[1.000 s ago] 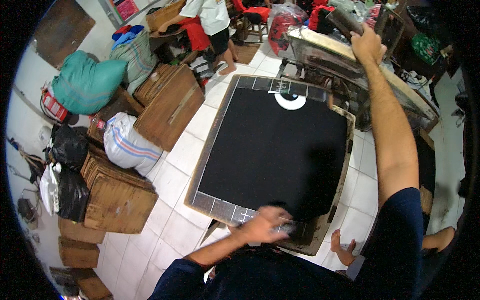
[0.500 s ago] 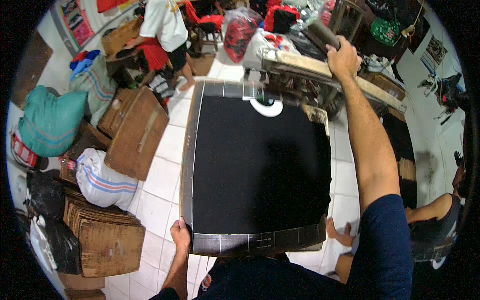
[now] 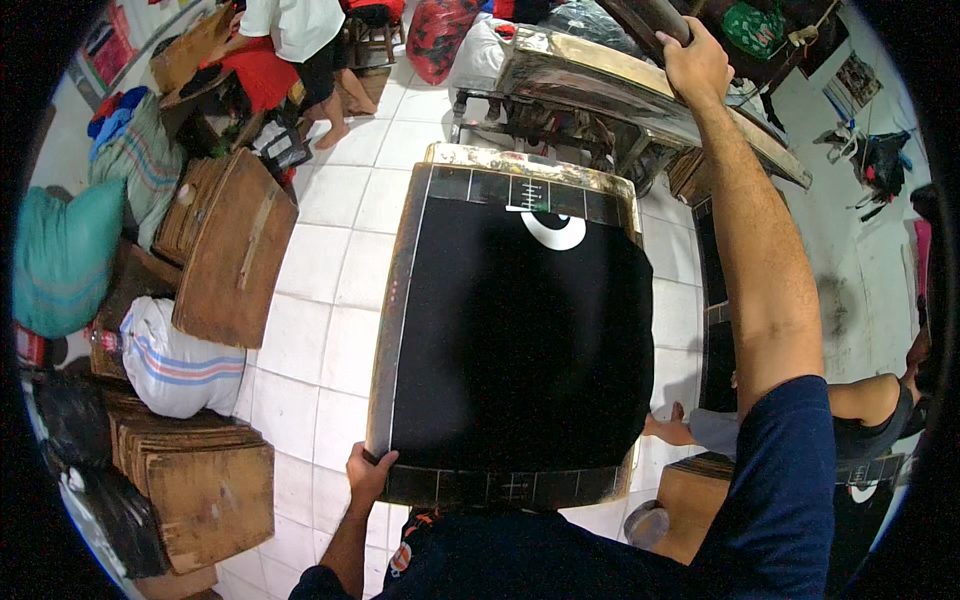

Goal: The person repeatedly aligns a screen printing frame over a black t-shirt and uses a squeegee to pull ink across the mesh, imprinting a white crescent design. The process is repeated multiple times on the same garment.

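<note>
In front of me is a flat board point(image 3: 385, 330) with black fabric point(image 3: 520, 350) spread over it and a white curved print point(image 3: 553, 232) near its far end. Dark strips with white marking lines border the fabric at both ends. At the near left corner my left hand point(image 3: 370, 472) grips the board's edge, thumb on top. My right hand point(image 3: 697, 65), arm stretched up and away, is closed round a thick dark bar point(image 3: 645, 22), partly cut off by the picture's top. Close under that hand is a long, worn, tilted wooden frame point(image 3: 600, 75), seen nearly edge-on.
Stacked brown boards point(image 3: 210, 500), a white sack point(image 3: 185, 355) and a teal sack point(image 3: 65, 260) line the left. A person in a white shirt point(image 3: 290, 25) stands far left. Another person's bare arm point(image 3: 865, 400) is at right, by a brown board point(image 3: 695, 505).
My view has shifted, and the board with its fabric appears slightly narrower. The right hand and dark bar sit higher in the picture. My left hand still grips the corner.
</note>
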Tool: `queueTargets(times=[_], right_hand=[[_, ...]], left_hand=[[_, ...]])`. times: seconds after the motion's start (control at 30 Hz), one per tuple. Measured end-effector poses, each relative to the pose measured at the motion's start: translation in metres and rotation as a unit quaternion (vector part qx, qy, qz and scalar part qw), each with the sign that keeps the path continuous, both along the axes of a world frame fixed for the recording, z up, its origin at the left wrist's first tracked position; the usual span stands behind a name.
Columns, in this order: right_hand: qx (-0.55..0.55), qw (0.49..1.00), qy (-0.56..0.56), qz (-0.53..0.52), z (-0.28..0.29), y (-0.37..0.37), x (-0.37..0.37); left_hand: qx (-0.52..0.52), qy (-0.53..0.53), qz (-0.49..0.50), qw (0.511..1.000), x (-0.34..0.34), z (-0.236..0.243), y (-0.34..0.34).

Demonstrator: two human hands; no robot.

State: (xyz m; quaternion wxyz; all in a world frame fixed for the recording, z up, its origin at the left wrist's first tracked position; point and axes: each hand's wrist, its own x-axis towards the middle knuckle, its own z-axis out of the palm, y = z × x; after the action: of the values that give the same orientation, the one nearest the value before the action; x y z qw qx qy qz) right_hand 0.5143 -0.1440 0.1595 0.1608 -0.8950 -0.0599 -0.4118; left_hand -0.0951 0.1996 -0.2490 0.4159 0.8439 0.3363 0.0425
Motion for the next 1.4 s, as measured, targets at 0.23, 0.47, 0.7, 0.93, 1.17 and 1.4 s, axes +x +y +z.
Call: queueTargets(times=[0.23, 0.47, 0.7, 0.93, 1.17, 1.4], right_hand=[[0.069, 0.998, -0.012, 0.01, 0.021, 0.015, -0.012], [0.069, 0.997, 0.005, -0.017, 0.041, 0.022, -0.008], [0.083, 0.994, 0.047, -0.044, 0.049, 0.024, -0.002], [0.062, 0.997, 0.025, -0.033, 0.053, 0.022, 0.003], [0.077, 0.995, 0.043, -0.038, 0.048, 0.021, 0.003], [0.072, 0.996, 0.036, -0.04, 0.053, 0.023, 0.008]], left_hand=[[0.018, 0.11, -0.044, 0.993, 0.022, 0.022, 0.007], [0.044, 0.143, -0.066, 0.987, 0.045, 0.037, 0.006], [0.036, 0.164, -0.083, 0.982, 0.064, 0.034, 0.011], [-0.001, 0.166, -0.14, 0.976, 0.057, 0.044, 0.019], [0.025, 0.193, -0.168, 0.966, 0.06, 0.055, 0.022], [0.022, 0.219, -0.15, 0.964, 0.067, 0.065, 0.011]])
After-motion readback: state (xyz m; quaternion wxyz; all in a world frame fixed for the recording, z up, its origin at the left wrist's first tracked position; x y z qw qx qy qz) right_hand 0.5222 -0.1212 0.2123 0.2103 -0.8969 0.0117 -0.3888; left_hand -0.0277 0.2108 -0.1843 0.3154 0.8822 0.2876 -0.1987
